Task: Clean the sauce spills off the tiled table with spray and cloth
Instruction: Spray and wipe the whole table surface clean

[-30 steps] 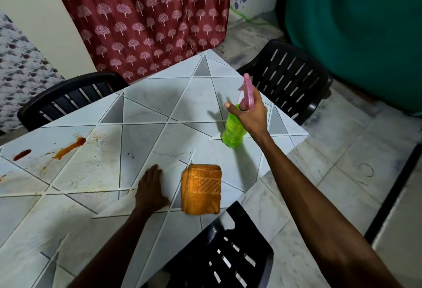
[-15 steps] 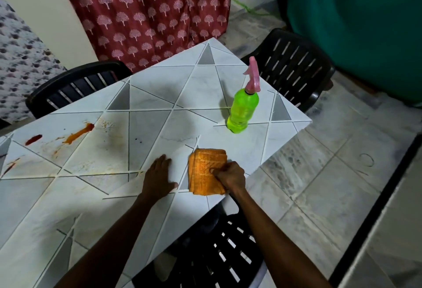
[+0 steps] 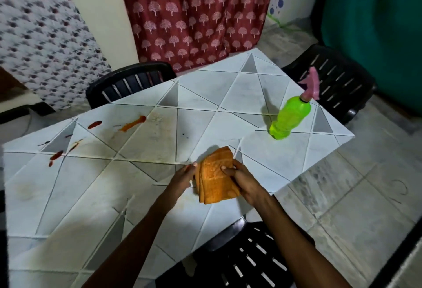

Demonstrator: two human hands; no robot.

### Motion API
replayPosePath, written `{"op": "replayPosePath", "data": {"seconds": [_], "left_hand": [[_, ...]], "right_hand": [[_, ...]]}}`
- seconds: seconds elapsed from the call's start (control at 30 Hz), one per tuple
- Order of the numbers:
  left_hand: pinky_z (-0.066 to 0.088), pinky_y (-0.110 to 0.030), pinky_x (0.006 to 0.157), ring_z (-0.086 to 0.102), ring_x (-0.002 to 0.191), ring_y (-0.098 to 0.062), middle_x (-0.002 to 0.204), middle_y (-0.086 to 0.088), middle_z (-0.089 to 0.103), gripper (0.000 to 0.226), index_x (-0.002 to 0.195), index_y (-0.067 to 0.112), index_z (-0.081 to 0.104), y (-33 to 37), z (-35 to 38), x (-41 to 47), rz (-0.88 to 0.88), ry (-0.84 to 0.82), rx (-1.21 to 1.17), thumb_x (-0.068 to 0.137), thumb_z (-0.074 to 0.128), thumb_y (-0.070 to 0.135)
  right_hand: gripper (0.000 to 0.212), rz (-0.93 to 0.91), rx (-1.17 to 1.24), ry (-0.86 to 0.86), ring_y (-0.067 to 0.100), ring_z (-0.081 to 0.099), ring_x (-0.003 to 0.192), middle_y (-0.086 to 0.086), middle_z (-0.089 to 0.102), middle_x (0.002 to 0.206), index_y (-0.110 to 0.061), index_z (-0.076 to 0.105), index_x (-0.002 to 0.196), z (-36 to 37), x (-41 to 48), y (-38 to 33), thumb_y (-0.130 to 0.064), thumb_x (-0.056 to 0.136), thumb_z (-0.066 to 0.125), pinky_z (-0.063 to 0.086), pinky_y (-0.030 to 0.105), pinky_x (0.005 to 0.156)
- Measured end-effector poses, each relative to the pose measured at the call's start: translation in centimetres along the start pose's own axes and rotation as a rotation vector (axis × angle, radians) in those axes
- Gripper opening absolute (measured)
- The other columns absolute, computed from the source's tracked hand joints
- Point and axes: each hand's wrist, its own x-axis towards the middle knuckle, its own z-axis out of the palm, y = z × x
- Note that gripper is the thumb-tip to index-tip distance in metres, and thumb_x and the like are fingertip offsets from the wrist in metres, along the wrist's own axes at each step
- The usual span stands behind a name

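Tiled surface (image 3: 262,95) w/ black chairs (image 3: 127,82) round it. Folded orange cloth (image 3: 214,173) is held just above it near the front edge: left hand (image 3: 182,178) pinches the left side, right hand (image 3: 246,182) grips the right w/ thumb on top. Spray bottle (image 3: 290,117) stands far right, well apart; sauce spills (image 3: 132,123) lie at left.

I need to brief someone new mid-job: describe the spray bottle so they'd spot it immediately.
Start at the white tiled table with grey triangles; go to its right-hand corner, beside the black slatted chair. The spray bottle stands there alone: bright green body, pink trigger head, unlike the flat orange cloth nearer the front edge.
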Motion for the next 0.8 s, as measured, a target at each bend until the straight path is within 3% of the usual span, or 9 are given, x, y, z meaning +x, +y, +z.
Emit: {"op": "replayPosePath", "data": {"seconds": [0.07,0.13,0.27,0.4,0.5,0.57,0.67,0.8], "left_hand": [[0.054,-0.031,0.072,0.069,0.098,-0.021,0.106,-0.002,0.072,0.048,0.116,0.030,0.062,0.5,-2.6,-1.5,-0.108,-0.128,-0.121,0.086,0.055,0.067],[0.055,-0.033,0.075,0.070,0.102,-0.022,0.113,-0.004,0.072,0.045,0.124,0.024,0.062,0.1,-4.7,-2.2,-0.074,-0.172,-0.187,0.091,0.059,0.054],[0.051,-0.023,0.056,0.070,0.080,-0.018,0.105,-0.011,0.072,0.035,0.119,0.008,0.065,-0.6,-9.2,-3.8,0.041,-0.043,-0.250,0.088,0.072,0.023],[0.054,-0.028,0.059,0.072,0.087,-0.024,0.104,-0.011,0.074,0.027,0.115,0.010,0.066,-0.5,-13.1,-5.0,0.103,0.043,-0.283,0.089,0.071,0.017],[0.053,-0.024,0.059,0.071,0.081,-0.019,0.101,-0.009,0.074,0.025,0.112,0.010,0.066,-0.1,-15.2,-5.3,0.125,0.067,-0.319,0.088,0.072,0.013],[0.053,-0.022,0.059,0.070,0.080,-0.018,0.100,-0.010,0.074,0.025,0.112,0.007,0.066,0.3,-16.3,-5.5,0.138,0.064,-0.301,0.088,0.072,0.010],[0.053,-0.021,0.061,0.071,0.078,-0.017,0.096,-0.009,0.073,0.018,0.108,0.009,0.067,0.8,-18.3,-5.8,0.137,0.042,-0.273,0.090,0.070,0.014],[0.059,-0.035,0.081,0.074,0.091,-0.026,0.102,-0.010,0.076,0.022,0.113,0.016,0.067,0.8,-20.5,-5.7,0.086,-0.104,-0.280,0.099,0.058,0.031]], "right_hand": [[0.028,0.031,0.105,-0.058,0.028,0.070,0.104,0.015,0.071,0.121,-0.011,0.064,0.121,3.0,-0.8,0.1,-0.007,0.094,0.063,0.059,0.041,0.083],[0.030,0.040,0.089,-0.036,0.029,0.071,0.101,0.015,0.072,0.118,-0.007,0.063,0.122,5.1,-0.7,0.8,-0.008,0.093,0.065,0.060,0.043,0.082],[0.033,-0.021,-0.288,0.220,0.028,0.069,0.103,0.011,0.071,0.117,-0.015,0.059,0.114,10.6,0.2,2.9,-0.021,0.087,0.077,0.057,0.047,0.093],[0.039,-0.194,-0.545,0.336,0.022,0.065,0.098,-0.003,0.064,0.108,-0.026,0.052,0.119,16.1,-0.2,4.2,-0.032,0.088,0.075,0.054,0.036,0.088],[0.023,-0.188,-0.383,0.188,0.025,0.070,0.105,0.000,0.072,0.111,-0.023,0.065,0.113,19.7,-0.8,4.3,-0.040,0.098,0.062,0.057,0.036,0.089],[0.034,-0.090,-0.253,0.035,0.022,0.071,0.105,0.000,0.075,0.113,-0.026,0.068,0.119,21.5,-1.4,4.1,-0.050,0.100,0.052,0.057,0.035,0.090],[0.047,-0.065,-0.186,-0.041,0.024,0.070,0.108,0.001,0.073,0.119,-0.028,0.064,0.128,23.7,-1.6,4.0,-0.059,0.100,0.043,0.055,0.042,0.096],[0.049,-0.044,0.003,-0.095,0.026,0.067,0.117,0.005,0.070,0.126,-0.022,0.064,0.132,25.5,-0.7,3.9,-0.054,0.102,0.043,0.053,0.047,0.101]]}}
